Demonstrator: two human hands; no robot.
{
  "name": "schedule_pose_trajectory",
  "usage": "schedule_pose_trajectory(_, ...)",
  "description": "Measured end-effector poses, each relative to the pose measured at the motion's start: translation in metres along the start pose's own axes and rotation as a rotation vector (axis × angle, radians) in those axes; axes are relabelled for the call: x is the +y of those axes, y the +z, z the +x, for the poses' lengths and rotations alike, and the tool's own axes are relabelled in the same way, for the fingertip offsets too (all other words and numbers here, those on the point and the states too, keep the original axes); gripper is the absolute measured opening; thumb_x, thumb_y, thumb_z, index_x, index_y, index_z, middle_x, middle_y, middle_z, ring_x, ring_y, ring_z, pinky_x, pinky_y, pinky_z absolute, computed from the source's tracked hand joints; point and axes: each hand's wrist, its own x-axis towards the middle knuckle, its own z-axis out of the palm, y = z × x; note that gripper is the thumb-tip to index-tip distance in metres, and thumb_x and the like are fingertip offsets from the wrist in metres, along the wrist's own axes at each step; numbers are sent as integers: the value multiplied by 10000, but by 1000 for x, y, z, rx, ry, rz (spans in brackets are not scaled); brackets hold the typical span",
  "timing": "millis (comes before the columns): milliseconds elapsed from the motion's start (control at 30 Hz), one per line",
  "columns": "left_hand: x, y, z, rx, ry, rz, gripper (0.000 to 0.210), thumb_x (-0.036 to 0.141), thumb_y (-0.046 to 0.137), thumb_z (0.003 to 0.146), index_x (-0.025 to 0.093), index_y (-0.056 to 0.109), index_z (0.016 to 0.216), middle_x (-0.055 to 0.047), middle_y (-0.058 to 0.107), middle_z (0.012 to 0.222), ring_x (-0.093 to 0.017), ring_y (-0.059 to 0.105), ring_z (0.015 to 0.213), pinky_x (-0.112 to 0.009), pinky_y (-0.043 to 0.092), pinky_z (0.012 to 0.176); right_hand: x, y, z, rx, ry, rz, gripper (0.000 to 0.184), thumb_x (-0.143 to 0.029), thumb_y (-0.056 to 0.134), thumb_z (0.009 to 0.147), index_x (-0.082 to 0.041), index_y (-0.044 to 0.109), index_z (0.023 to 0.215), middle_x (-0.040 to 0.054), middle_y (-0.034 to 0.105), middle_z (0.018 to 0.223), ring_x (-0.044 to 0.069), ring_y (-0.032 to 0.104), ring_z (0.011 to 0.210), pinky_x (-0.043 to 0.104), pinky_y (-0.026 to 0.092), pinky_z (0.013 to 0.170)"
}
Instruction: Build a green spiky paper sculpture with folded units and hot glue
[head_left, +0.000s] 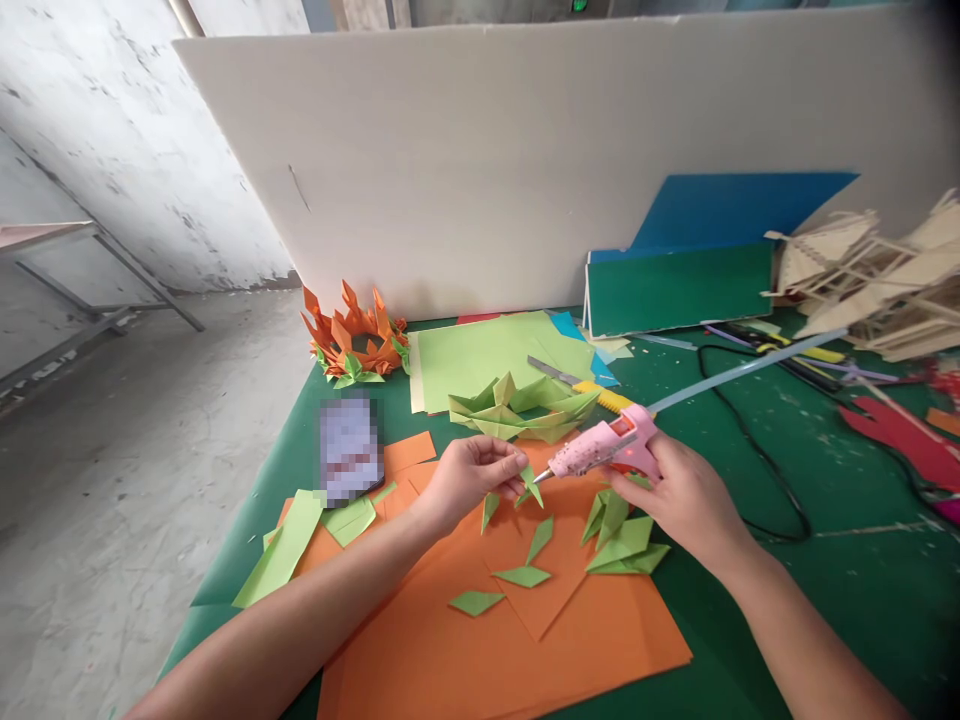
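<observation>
My left hand [480, 478] pinches a small folded green paper leaf [533, 487] above the orange paper [592, 640]. In my right hand [690, 495] is a pink hot glue gun [600, 446], its metal nozzle against or very near the leaf. A long clear glue stick [750, 368] juts from the gun's back. Loose green diamond-shaped pieces [523, 576] lie on the orange sheets below, and larger folded green pieces [626, 545] are heaped under my right hand. Just behind my hands sits a folded green paper ring [517, 405].
An orange and green paper crown [356, 335] stands at the table's back left, near a blurred phone [350, 450]. A yellow utility knife [592, 388] lies on green sheets [487, 350]. Black cord [780, 490], a red piece [900, 440] and a wooden model [885, 270] occupy the right.
</observation>
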Motion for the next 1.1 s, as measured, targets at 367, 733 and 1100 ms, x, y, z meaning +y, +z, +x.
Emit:
schedule_pose_trajectory(367,0,-4,-3,-8,-5,6,377,486,780,698,145,623,733,-27,697,606,-111,640,540,-229,534,600,1,4,1,10,-43,-62,234,-446,503,896,-223,568,917,25,553,636,212,550,559,287,356,461)
schedule_pose_trajectory(733,1,-3,-2,-11,2,-6,373,478,784,696,144,622,726,-24,694,597,-102,635,533,-218,525,592,7,4,-1,37,-109,-102,187,-385,483,911,-224,572,949,13,513,606,207,495,503,297,318,445)
schedule_pose_trajectory(1100,5,-5,0,36,18,-60,372,450,814,663,136,620,714,-19,685,576,-103,642,532,-212,525,566,9,4,-1,39,-150,-77,111,-325,505,904,-227,556,913,22,562,665,205,545,557,287,329,451)
